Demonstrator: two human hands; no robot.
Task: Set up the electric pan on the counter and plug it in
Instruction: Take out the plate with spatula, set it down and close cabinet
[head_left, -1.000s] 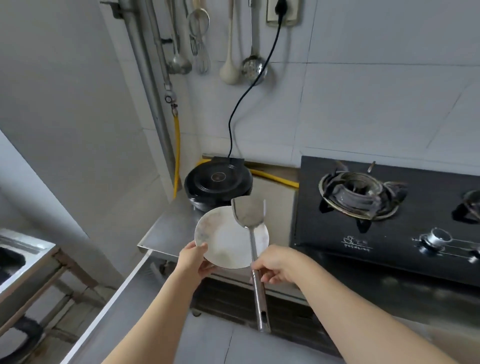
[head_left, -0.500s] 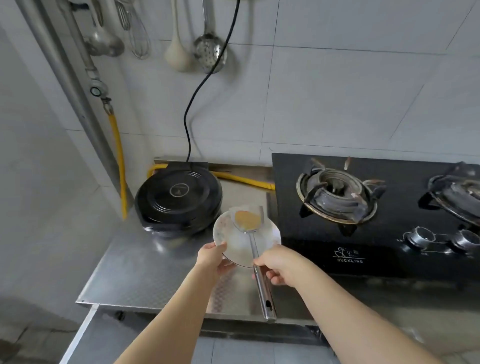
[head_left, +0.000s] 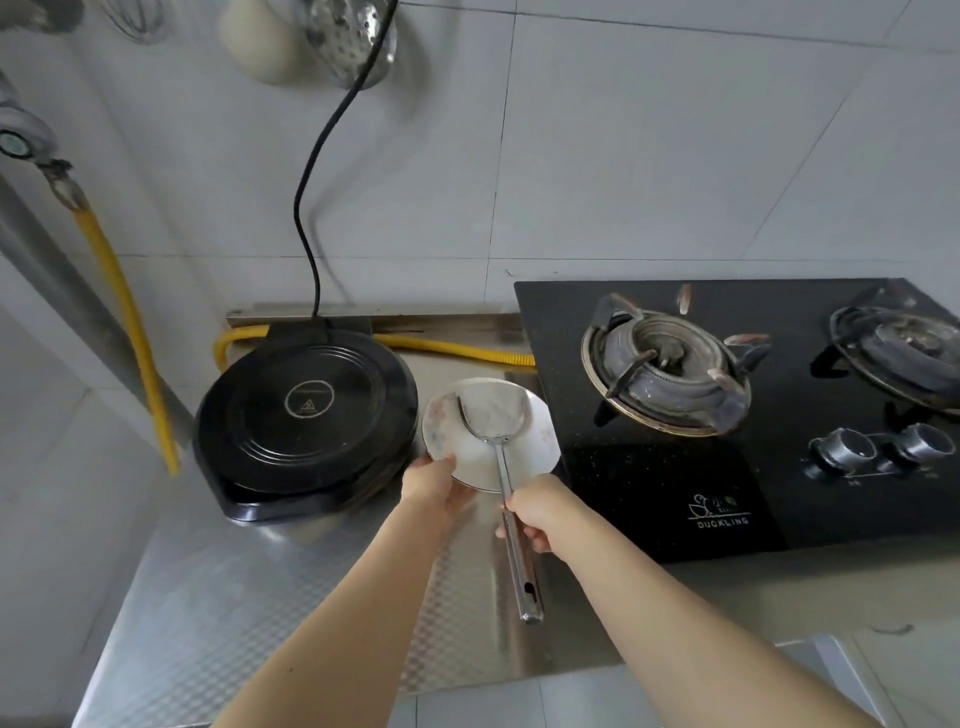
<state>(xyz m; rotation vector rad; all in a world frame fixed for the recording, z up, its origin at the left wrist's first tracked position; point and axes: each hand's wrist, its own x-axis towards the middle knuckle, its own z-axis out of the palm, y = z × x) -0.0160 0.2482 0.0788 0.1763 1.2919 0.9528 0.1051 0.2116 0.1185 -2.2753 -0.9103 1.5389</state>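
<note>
The black round electric pan (head_left: 306, 423) sits lid closed on the steel counter (head_left: 218, 603), at its back left. Its black cord (head_left: 310, 171) runs up the tiled wall and out of the top of the view. My left hand (head_left: 434, 483) grips the near rim of a small white plate (head_left: 535, 441), held just right of the pan. My right hand (head_left: 535, 512) holds a steel spatula (head_left: 511, 551) by its handle, with the blade resting over the plate.
A black two-burner gas stove (head_left: 727, 499) fills the counter to the right. A yellow gas hose (head_left: 124, 322) runs down the wall and behind the pan. Ladles and a skimmer (head_left: 353, 36) hang on the wall above.
I have stepped closer and the view has tilted down. Both hands have carried the plate and spatula forward over the counter, to the gap between pan and stove.
</note>
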